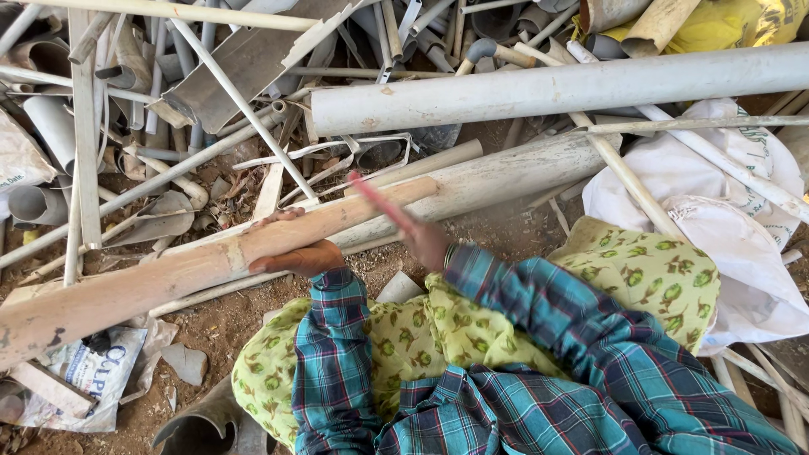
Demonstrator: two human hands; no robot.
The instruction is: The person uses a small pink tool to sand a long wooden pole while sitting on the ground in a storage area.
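Note:
My left hand (295, 248) grips a long, dirt-stained tan pipe (168, 274) that runs from the lower left up to the middle of the view. My right hand (425, 240) holds a thin reddish tool (383, 202), blurred by motion, with its tip just above the pipe's far end. Both arms wear teal plaid sleeves. A yellow-green patterned cloth (640, 270) covers my lap below the hands.
A thick grey pipe (556, 84) lies across the top, another dusty one (506, 173) beneath it. Several thin white pipes and broken plastic scraps (152, 109) pile up at the left and back. White sacks (725, 219) sit at the right, a printed bag (84, 375) at lower left.

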